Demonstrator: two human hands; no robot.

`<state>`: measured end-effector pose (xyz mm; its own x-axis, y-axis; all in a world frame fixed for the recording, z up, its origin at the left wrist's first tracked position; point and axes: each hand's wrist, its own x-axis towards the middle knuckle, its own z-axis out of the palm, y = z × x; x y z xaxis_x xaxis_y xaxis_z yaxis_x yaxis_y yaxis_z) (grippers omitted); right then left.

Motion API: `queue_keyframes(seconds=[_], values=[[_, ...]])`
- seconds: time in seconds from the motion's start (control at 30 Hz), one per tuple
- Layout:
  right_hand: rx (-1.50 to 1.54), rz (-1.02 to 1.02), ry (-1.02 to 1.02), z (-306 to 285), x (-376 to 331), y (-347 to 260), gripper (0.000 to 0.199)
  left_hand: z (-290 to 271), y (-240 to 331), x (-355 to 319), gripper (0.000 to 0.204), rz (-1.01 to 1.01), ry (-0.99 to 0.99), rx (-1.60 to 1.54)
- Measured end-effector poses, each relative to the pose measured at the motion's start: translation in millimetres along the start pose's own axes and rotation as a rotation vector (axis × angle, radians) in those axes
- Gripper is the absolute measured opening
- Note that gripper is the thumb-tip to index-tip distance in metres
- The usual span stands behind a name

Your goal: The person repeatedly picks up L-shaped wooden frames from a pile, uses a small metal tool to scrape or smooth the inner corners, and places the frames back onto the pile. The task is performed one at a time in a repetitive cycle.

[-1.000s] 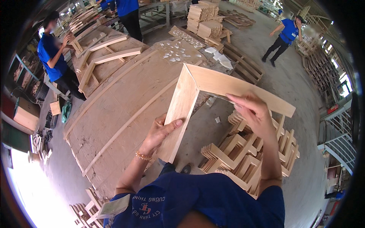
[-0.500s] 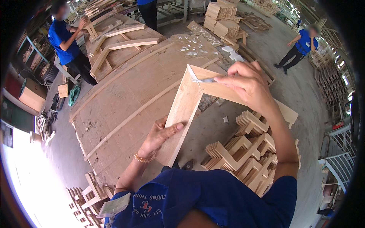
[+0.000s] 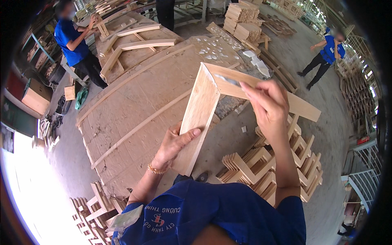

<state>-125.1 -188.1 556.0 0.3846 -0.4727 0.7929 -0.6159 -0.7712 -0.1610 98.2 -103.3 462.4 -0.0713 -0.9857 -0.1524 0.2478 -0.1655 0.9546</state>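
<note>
My left hand (image 3: 168, 146) is closed round the lower end of an angled wooden frame piece (image 3: 198, 110), its thumb on the broad face. Two boards meet at a mitred corner at the top of this piece, and a white line of filler (image 3: 208, 74) runs along the joint. In my right hand (image 3: 269, 107), pinched between thumb and fingers, is a thin grey putty knife (image 3: 226, 80), slightly blurred. Its blade lies over the right-hand board, just right of the joint; whether it touches the wood I cannot tell.
A brown-covered worktable (image 3: 134, 110) bears wooden strips and white filler dabs (image 3: 212, 48). Stacked wooden frames (image 3: 261, 163) stand at my lower right, more frames (image 3: 96, 212) at lower left. One co-worker (image 3: 73, 41) handles wood at far left; another person (image 3: 326, 53) stands at far right.
My right hand has drawn the putty knife rightward and down, off the mitred joint. The right forearm has swung inward. My left hand keeps its hold on the frame piece.
</note>
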Motion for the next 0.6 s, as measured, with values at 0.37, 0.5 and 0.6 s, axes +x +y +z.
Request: queue_keyframes(seconds=[0.37, 0.5, 0.6], values=[[-0.048, -0.02, -0.082, 18.8, -21.5, -5.6, 0.027, 2.1, -3.0, -2.5, 0.045, -0.044, 0.072, -0.1], [0.148, 0.133, -0.049, 24.8, -43.6, -8.0, 0.029, 3.5, -10.2, -2.3, 0.045, -0.019, 0.104, -0.135], [0.292, 0.257, 0.048, 28.8, -51.2, -7.8, 0.03, 3.4, -13.0, -1.4, 0.045, -0.009, 0.114, -0.138]])
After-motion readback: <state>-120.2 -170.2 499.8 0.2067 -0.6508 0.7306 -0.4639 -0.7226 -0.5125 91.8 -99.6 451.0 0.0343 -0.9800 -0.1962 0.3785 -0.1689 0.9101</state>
